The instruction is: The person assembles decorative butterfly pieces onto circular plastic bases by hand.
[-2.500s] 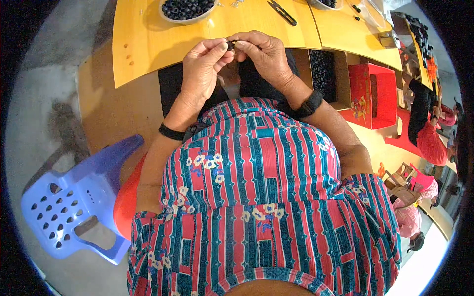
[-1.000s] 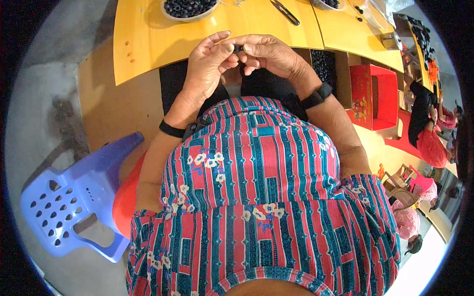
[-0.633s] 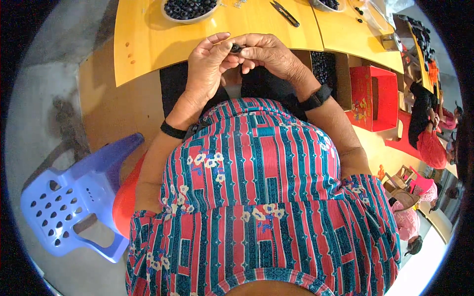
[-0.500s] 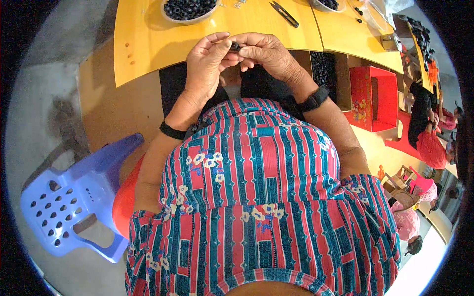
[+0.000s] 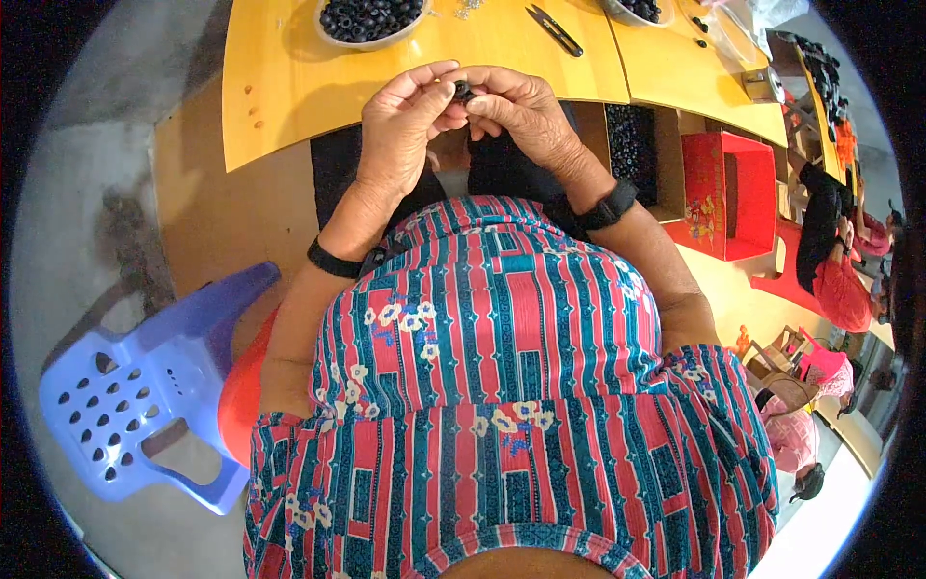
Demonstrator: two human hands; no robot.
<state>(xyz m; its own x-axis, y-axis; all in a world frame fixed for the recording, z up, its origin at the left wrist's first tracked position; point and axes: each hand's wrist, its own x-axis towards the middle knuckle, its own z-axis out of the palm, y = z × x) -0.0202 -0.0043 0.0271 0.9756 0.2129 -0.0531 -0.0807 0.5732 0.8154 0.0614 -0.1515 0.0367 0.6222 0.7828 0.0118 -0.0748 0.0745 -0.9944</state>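
Between the fingertips of both hands is a small black ring-like part point(image 5: 462, 92), held just over the table's near edge. My left hand point(image 5: 407, 111) pinches it from the left with thumb and fingers. From the right, my right hand point(image 5: 516, 108) grips it with thumb and forefinger. The fingers cover much of the part, so its full shape is hidden. Beyond my hands, a white bowl point(image 5: 371, 44) full of similar black parts stands on the yellow table point(image 5: 289, 96). Thread snips point(image 5: 556, 31) with black handles lie to the right of the bowl.
A second bowl point(image 5: 637, 13) of black parts is at the far right. Below the table are a box of small black parts point(image 5: 632, 145) and a red box point(image 5: 702, 188). A blue plastic chair point(image 5: 125, 415) stands at left. Several people sit at far right.
The black part has turned slightly between my fingertips and shows a little more. My hands keep nearly the same place and both still grip it.
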